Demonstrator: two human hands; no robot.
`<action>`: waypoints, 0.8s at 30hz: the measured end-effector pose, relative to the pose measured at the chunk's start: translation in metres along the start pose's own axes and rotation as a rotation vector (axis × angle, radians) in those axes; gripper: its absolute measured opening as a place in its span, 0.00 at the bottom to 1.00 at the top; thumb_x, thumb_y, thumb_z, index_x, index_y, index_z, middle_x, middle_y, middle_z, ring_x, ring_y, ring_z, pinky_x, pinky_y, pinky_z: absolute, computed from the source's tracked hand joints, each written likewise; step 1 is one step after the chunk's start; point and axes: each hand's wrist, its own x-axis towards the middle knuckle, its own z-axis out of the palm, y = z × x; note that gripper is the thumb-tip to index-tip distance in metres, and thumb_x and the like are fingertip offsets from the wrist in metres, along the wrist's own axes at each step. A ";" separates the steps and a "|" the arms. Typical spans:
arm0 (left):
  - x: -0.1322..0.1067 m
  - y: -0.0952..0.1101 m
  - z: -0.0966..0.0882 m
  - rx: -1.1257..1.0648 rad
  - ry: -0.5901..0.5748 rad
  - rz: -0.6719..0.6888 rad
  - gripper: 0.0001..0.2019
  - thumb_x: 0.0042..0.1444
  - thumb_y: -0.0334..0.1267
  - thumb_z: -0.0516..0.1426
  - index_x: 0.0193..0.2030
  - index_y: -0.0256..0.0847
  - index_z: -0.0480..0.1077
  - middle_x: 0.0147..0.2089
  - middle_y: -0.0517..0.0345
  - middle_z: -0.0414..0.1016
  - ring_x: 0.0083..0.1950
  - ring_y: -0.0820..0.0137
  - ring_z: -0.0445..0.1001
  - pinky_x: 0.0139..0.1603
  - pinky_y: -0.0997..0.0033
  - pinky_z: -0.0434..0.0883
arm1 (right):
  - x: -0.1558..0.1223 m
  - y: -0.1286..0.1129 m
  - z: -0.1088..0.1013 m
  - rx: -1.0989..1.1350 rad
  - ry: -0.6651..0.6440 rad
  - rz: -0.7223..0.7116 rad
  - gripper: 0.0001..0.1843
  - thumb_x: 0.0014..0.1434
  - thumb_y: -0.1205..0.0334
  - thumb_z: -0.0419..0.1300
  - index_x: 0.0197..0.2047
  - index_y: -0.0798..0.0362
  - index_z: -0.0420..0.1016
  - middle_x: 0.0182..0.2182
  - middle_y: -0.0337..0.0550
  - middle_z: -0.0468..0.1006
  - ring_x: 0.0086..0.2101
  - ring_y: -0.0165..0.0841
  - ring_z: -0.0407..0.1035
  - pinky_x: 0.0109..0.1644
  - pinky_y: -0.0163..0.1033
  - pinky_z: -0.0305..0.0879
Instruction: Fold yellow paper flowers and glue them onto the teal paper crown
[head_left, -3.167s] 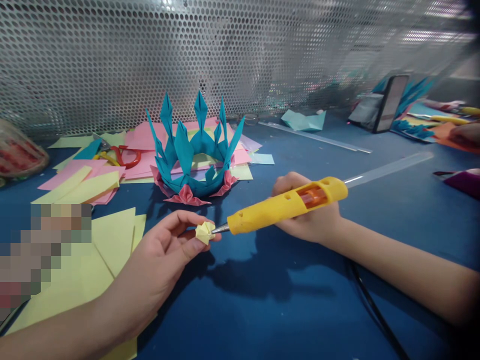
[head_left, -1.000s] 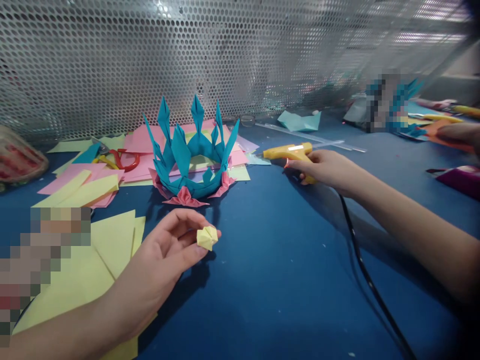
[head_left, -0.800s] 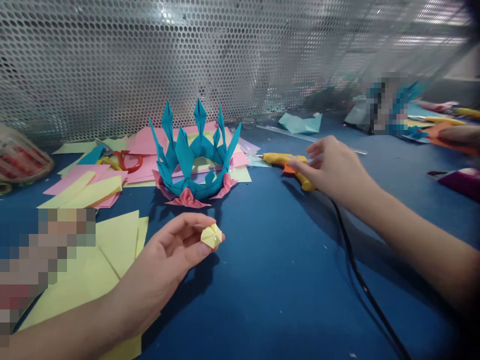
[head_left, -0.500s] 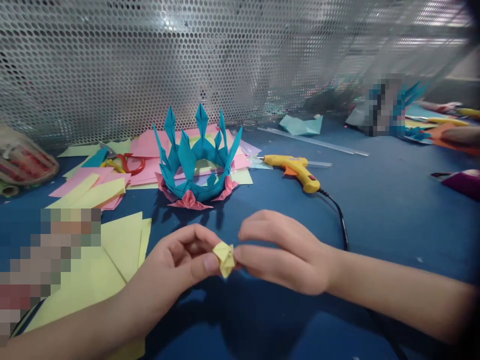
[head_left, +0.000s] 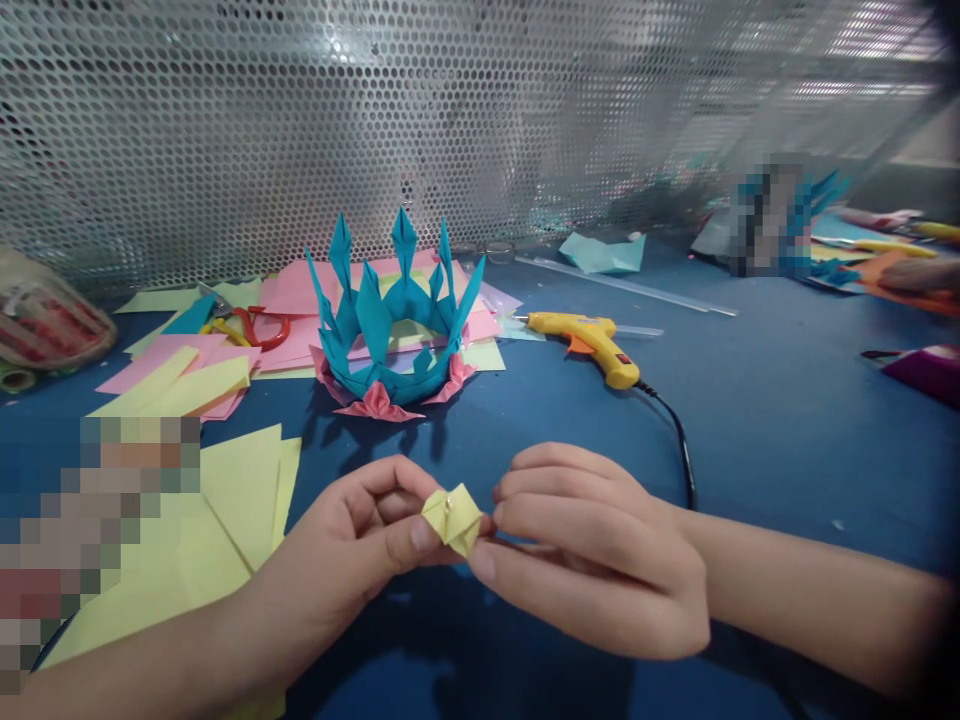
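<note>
Between thumb and fingers, my left hand [head_left: 367, 540] pinches a small folded yellow paper piece [head_left: 459, 525] with a tiny shiny spot on it. From the other side, my right hand [head_left: 600, 550] grips the same piece at its right edge with thumb and fingertips. Both hands hold it above the blue table. Just beyond them stands a blue folded-paper crown [head_left: 375, 325] with pointed spikes and pink paper flowers [head_left: 381, 402] along its base. Yellow paper sheets [head_left: 180, 580] lie beside my left forearm.
A yellow glue gun [head_left: 589, 340] with a black cord lies right of the crown. Red-handled scissors [head_left: 262, 328] rest on pink paper at left. Clear glue sticks [head_left: 630, 285] lie behind. A perforated metal panel [head_left: 450, 120] borders the back. Another person's hand [head_left: 919, 272] is far right.
The yellow paper piece has turned and shows more of its folded face. My right hand has shifted slightly down, its thumb coming to the piece's lower edge. My left hand keeps its pinch.
</note>
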 end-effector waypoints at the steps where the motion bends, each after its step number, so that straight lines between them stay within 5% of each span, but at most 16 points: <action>1: 0.000 0.000 0.000 -0.001 0.010 0.002 0.11 0.48 0.43 0.72 0.32 0.42 0.78 0.27 0.64 0.77 0.30 0.77 0.74 0.33 0.83 0.68 | 0.000 0.002 -0.002 0.001 -0.011 -0.001 0.10 0.61 0.76 0.56 0.35 0.59 0.79 0.27 0.45 0.82 0.29 0.31 0.75 0.33 0.36 0.76; 5: 0.002 0.000 0.002 0.008 0.022 0.023 0.12 0.47 0.44 0.73 0.31 0.41 0.77 0.26 0.65 0.77 0.29 0.78 0.73 0.33 0.83 0.68 | 0.000 0.005 -0.004 0.007 -0.050 -0.024 0.10 0.63 0.75 0.55 0.37 0.60 0.78 0.28 0.48 0.82 0.31 0.32 0.77 0.34 0.37 0.76; 10: 0.003 -0.001 0.000 -0.001 -0.020 0.011 0.11 0.50 0.43 0.72 0.34 0.42 0.77 0.29 0.65 0.80 0.33 0.78 0.76 0.37 0.83 0.69 | -0.004 -0.003 0.005 -0.030 0.113 0.013 0.12 0.53 0.80 0.61 0.33 0.51 0.74 0.28 0.38 0.82 0.29 0.29 0.75 0.33 0.36 0.73; 16: 0.005 -0.003 -0.003 0.027 -0.045 0.010 0.10 0.53 0.43 0.70 0.35 0.44 0.76 0.31 0.67 0.79 0.35 0.80 0.75 0.39 0.84 0.69 | -0.010 -0.009 0.000 -0.087 -0.014 0.000 0.11 0.60 0.71 0.56 0.35 0.46 0.78 0.33 0.32 0.84 0.38 0.30 0.77 0.41 0.41 0.74; 24: 0.003 0.001 0.002 -0.001 0.006 -0.002 0.10 0.51 0.42 0.71 0.34 0.43 0.77 0.32 0.66 0.79 0.36 0.79 0.75 0.39 0.84 0.70 | -0.004 0.005 0.001 -0.099 -0.025 -0.112 0.09 0.58 0.72 0.59 0.35 0.51 0.79 0.31 0.37 0.85 0.37 0.32 0.79 0.33 0.37 0.74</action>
